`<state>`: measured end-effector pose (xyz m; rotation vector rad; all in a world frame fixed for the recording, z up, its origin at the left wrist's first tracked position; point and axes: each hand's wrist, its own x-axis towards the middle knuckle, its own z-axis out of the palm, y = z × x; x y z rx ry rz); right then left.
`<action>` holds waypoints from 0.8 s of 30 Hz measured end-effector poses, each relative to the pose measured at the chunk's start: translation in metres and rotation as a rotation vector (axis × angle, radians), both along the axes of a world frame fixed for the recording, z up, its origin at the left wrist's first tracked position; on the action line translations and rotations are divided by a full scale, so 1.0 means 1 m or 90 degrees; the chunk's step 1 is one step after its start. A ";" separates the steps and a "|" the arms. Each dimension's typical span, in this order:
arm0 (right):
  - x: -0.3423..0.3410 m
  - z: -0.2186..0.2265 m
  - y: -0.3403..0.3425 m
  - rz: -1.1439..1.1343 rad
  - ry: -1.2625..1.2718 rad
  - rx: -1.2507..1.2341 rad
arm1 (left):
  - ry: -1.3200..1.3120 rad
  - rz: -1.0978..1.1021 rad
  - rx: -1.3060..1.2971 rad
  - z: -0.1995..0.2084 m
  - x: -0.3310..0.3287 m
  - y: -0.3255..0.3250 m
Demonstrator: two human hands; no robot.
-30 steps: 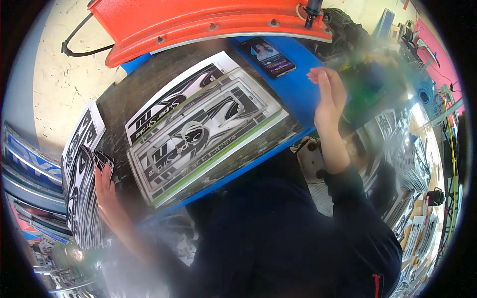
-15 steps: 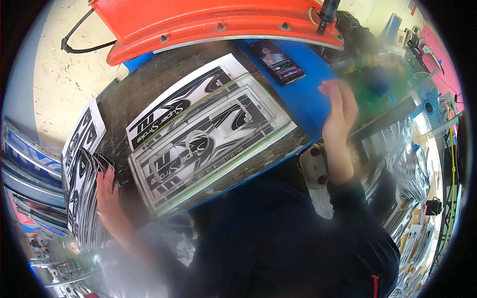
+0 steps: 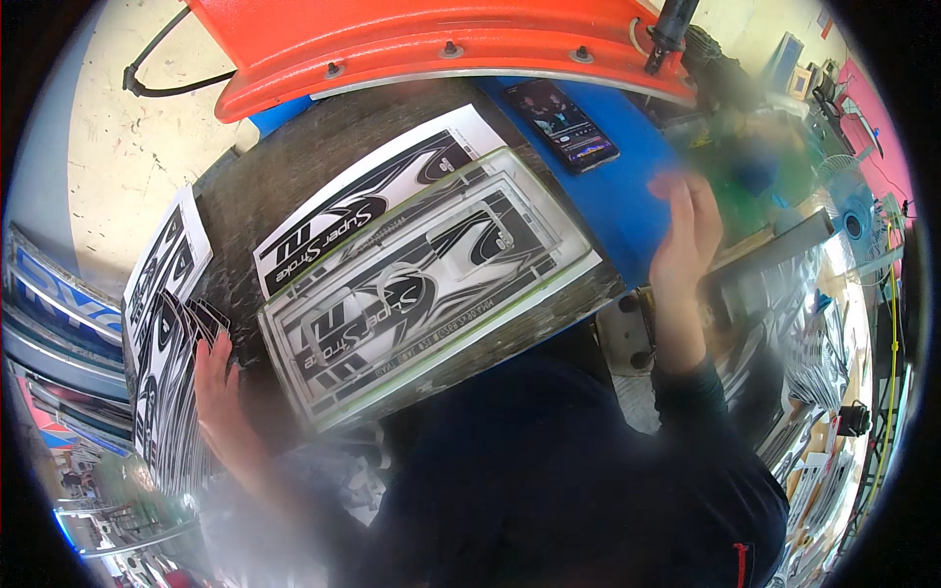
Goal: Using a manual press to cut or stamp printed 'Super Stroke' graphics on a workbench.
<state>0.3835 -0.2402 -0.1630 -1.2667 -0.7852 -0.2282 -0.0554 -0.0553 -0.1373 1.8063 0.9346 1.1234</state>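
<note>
A clear cutting die [image 3: 578,257] with green-tinted edges lies on a printed sticker sheet on the dark worktable [image 3: 235,201]. The sheet's black, grey and white graphics show through it, and the sheet's upper part [image 3: 338,196] sticks out beyond the die's far side. My left hand [image 3: 223,402], fingers extended, rests by the near edge of a fanned stack of printed sticker sheets [image 3: 162,382]; I cannot tell whether it presses on them. To the right of the die, my right hand [image 3: 686,235] is raised with fingers stretched out and nothing in it.
An orange-red press head [image 3: 441,34] with bolts along its lower edge spans the far side. A phone [image 3: 561,124] playing video lies on a blue board [image 3: 627,211]. A blue fan [image 3: 851,211] stands at far right, and several piled sheets [image 3: 818,358] lie below it.
The view has shifted slightly, so table, die and press sit a little differently in it. Both hands keep nearly the same pose, and the phone's picture has changed.
</note>
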 end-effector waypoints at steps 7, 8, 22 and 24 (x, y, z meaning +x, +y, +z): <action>0.001 -0.001 0.000 0.013 0.000 -0.002 | 0.004 0.002 0.010 0.001 0.003 -0.003; 0.001 -0.002 0.000 0.012 -0.003 -0.003 | -0.001 0.009 0.010 0.001 0.003 -0.004; -0.002 0.003 0.000 0.019 -0.008 -0.025 | -0.013 0.027 0.015 0.007 0.009 -0.005; -0.003 0.005 0.002 0.039 0.006 -0.073 | 0.074 0.084 0.026 0.011 0.014 -0.011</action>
